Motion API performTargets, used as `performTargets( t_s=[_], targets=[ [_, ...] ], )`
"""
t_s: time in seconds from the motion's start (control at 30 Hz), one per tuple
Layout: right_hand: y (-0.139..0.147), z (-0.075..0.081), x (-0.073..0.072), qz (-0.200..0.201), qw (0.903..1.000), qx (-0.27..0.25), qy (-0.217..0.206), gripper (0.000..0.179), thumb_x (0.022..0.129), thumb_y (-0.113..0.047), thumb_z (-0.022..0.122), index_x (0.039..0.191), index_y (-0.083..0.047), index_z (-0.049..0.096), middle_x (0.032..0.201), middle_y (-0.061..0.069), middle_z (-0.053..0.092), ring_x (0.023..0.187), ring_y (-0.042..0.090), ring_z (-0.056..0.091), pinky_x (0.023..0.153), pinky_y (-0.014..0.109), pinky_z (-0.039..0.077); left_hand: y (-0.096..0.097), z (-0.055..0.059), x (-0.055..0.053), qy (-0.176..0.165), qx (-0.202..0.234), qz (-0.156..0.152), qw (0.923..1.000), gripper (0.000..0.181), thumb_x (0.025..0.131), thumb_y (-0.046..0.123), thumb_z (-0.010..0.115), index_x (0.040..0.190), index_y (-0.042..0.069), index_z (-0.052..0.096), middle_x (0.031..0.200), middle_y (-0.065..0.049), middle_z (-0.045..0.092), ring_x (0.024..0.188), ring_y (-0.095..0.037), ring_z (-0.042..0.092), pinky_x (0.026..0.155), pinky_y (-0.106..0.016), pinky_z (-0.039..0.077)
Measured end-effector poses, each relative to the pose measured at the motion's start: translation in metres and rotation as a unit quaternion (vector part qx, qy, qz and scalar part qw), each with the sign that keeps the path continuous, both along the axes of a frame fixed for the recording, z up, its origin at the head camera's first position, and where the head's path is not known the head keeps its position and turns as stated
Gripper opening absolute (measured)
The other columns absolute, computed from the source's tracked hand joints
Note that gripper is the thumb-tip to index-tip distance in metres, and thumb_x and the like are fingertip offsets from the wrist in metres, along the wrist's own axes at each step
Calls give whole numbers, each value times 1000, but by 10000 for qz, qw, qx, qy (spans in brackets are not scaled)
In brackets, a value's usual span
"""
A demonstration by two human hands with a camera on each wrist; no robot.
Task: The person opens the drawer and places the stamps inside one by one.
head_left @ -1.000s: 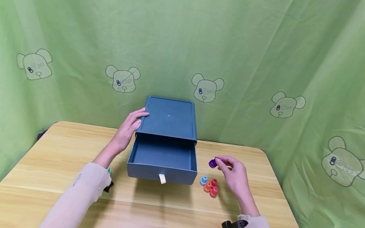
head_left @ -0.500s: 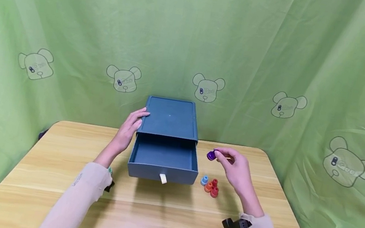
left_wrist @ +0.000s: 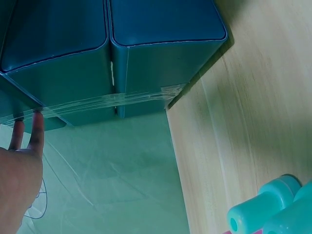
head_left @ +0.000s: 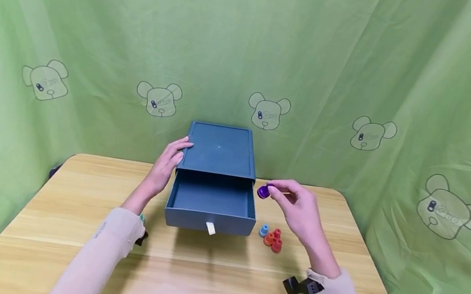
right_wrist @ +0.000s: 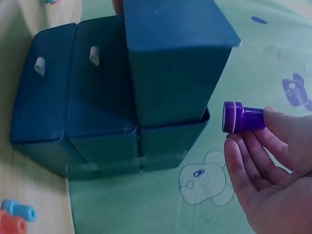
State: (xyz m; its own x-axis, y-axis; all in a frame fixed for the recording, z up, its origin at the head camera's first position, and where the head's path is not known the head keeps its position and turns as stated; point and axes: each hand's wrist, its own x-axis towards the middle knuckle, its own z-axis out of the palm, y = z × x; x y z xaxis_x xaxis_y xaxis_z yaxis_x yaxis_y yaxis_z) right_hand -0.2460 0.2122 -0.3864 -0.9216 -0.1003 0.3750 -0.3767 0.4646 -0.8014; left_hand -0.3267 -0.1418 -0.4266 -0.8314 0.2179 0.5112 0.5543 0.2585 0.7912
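Observation:
A dark blue drawer unit (head_left: 218, 150) stands at the table's far side, its top drawer (head_left: 191, 220) pulled out and bare inside. Against the unit's upper left edge rests my left hand (head_left: 161, 170), fingers extended; the left wrist view shows two fingertips on its side. My right hand (head_left: 301, 213) pinches a small purple stamp (right_wrist: 244, 118) by its narrow end, thumb on top and fingers beneath. This stamp is held in the air just right of the opened drawer. Below it on the table, a light blue stamp (head_left: 264, 230) stands beside an orange stamp (head_left: 268, 239) and two red stamps (head_left: 277, 246).
Teal stamps (left_wrist: 263, 207) stand left of the unit, mostly behind my left forearm in the head view. Clear tape (left_wrist: 117, 100) runs along the unit's side. A white pull tab (head_left: 211, 228) sticks out of the drawer front. Green curtain (head_left: 233, 44) surrounds the wooden table (head_left: 204, 286).
My right hand has lifted the purple stamp and carried it left toward the open drawer. My left hand stays at the unit's edge.

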Motion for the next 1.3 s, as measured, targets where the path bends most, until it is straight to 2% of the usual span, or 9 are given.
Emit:
performTargets(
  t_s=[0.3,0.63,0.97,1.2,1.3],
  targets=[
    [-28,11,-1,343,9993,-122,72,22,99,-19,71,117,-7,76,109,11,76,94,25,72,80,19,57,1,-1,-1,34,48,9,10000,42,110,16,39,145,-1,54,164,-19,37,155,-37,29,125,-59,21],
    [-58,12,-8,680,9977,-46,63,20,98,-20,73,113,-9,78,108,9,77,90,18,70,79,20,56,0,-1,-1,27,79,-5,10000,42,110,16,39,145,-1,54,165,-19,36,155,-37,28,125,-60,21],
    [-77,7,-14,881,9956,318,-9,17,97,-21,74,110,-12,79,104,6,77,83,16,67,72,22,55,1,-1,-1,-22,64,9,10000,42,109,15,39,145,-1,53,165,-20,35,155,-38,28,125,-61,21],
    [-86,12,-14,1053,9916,756,-33,15,97,-22,75,110,-16,80,106,1,77,87,15,66,76,28,56,-3,-28,-27,82,59,61,9999,42,110,17,37,148,4,53,167,-13,34,156,-33,26,126,-60,19],
    [-92,16,-15,1169,9885,963,-3,16,98,-24,74,111,-17,80,107,-1,77,91,14,67,79,30,56,-5,-32,-30,99,63,121,9999,42,111,21,38,148,10,55,167,-7,36,156,-29,28,125,-58,21]
  ],
)
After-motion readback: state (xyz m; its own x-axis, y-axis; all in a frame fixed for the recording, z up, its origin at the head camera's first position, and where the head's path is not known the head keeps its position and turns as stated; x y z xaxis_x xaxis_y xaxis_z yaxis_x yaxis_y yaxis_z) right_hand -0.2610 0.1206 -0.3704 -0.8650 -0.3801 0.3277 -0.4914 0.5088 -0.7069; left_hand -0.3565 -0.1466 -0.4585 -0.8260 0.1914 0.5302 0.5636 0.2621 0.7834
